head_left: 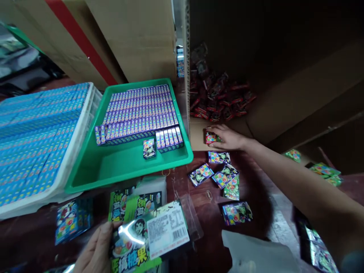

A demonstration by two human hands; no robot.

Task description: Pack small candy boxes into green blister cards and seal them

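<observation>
My left hand grips the edge of a green-and-black candy package that carries a white barcode label and a clear plastic edge. Beneath it lie more green packages. On the right, my right hand is closed over a small red candy box at the cardboard box's bottom edge. Just below that hand, several small colourful candy boxes are scattered on the dark red table. A stack of blue candy boxes stands to the left of my left hand.
A green tray holds rows of purple boxes. Left of it is a white crate full of blue boxes. The large cardboard box contains a heap of red packets. Another carton stands behind the tray.
</observation>
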